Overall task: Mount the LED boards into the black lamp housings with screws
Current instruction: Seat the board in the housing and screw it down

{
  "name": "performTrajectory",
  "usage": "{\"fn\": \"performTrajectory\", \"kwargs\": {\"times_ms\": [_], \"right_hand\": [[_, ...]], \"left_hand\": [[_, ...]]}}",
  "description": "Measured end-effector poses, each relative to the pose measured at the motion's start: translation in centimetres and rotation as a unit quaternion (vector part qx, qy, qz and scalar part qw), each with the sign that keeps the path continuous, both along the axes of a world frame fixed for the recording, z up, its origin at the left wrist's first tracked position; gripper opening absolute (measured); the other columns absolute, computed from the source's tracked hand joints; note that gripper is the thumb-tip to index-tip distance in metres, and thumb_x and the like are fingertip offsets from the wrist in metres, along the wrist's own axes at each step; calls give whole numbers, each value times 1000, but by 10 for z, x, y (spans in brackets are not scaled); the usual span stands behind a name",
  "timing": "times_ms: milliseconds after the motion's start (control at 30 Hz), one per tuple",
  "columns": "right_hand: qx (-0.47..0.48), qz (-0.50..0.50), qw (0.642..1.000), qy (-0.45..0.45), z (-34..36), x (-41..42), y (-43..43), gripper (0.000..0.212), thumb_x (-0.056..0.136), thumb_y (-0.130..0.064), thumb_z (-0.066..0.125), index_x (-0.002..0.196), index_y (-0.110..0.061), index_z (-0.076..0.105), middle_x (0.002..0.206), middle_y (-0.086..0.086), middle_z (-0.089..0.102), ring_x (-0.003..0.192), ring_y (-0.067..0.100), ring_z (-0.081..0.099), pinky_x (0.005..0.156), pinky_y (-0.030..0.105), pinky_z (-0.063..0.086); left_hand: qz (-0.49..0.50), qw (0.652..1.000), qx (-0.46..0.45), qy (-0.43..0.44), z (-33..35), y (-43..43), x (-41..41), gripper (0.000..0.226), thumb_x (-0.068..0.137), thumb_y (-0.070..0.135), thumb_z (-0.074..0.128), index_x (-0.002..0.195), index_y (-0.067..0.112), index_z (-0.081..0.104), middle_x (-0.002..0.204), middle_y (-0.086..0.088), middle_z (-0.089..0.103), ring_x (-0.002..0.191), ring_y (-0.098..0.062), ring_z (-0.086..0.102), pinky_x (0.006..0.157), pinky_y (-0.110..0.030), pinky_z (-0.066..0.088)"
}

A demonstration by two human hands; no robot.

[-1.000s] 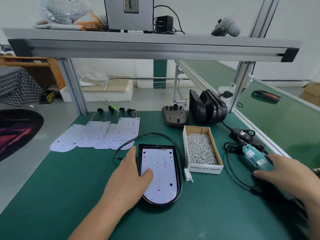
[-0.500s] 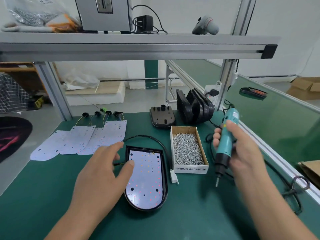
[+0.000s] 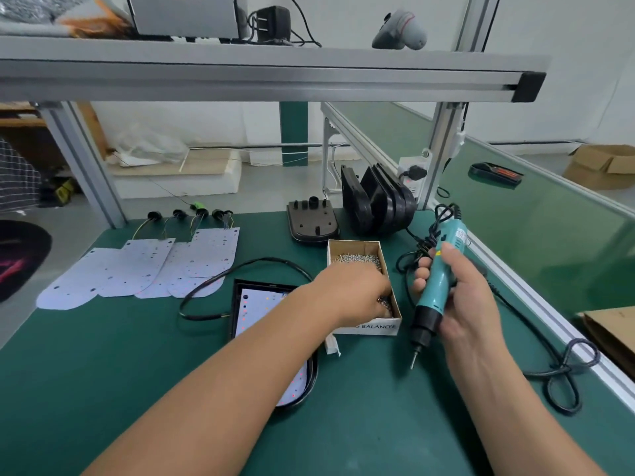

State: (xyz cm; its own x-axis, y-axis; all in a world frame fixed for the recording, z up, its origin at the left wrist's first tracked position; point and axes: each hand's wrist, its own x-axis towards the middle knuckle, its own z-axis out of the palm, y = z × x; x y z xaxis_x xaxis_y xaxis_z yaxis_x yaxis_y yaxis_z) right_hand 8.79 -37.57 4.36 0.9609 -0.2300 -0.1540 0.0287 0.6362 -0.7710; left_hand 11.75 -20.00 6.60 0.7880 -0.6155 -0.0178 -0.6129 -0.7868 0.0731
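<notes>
A black lamp housing point(image 3: 237, 305) lies on the green mat with a white LED board point(image 3: 256, 309) inside it; my left forearm crosses over both. My left hand point(image 3: 350, 292) reaches into the cardboard screw box point(image 3: 372, 329), fingers curled down among the silver screws point(image 3: 357, 259); whether it holds any is hidden. My right hand point(image 3: 460, 297) grips a teal electric screwdriver point(image 3: 438, 286) upright, bit pointing down, just right of the box. Several spare LED boards point(image 3: 144, 266) with wired plugs lie at the back left.
Several empty black housings point(image 3: 378, 204) stand on edge at the back, one housing point(image 3: 311, 223) lying flat beside them. The screwdriver's black cable point(image 3: 563, 372) loops along the right edge by the aluminium rail. An overhead shelf beam point(image 3: 275, 77) spans the bench.
My left hand left the LED board and moved right into the screw box. My right hand picked up the screwdriver from the mat and now holds it upright near the box.
</notes>
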Motion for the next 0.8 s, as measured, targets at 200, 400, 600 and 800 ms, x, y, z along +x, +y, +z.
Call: {"fn": "performTrajectory", "kwargs": {"times_ms": [200,400,600,800], "right_hand": [[-14,12,1000,-5,-2,3,2,28,97,-28,74,110,-7,61,79,9,69,61,19,61,53,27,57],[-17,16,1000,-5,0,3,5,27,97,-28,73,108,-7,60,78,9,68,61,19,61,52,27,56],[-5,1,1000,-3,3,0,5,23,99,-28,71,106,-10,60,78,7,67,65,18,60,53,25,56],[-11,2,1000,-1,3,-1,8,30,97,-28,74,115,-9,59,80,7,66,65,18,60,53,26,56]], "left_hand": [[10,996,-64,64,-8,8,8,12,96,27,74,100,16,77,92,0,71,92,-25,64,80,-40,55],[44,991,-115,46,-8,14,3,20,99,17,67,111,21,83,100,-3,79,96,-26,70,81,-37,58],[75,978,-176,79,-2,17,0,39,104,4,52,132,18,75,107,-7,80,96,-24,76,84,-34,60],[158,909,-353,154,-1,24,1,17,100,12,64,96,22,78,65,3,75,58,-1,68,57,-25,52]]}}
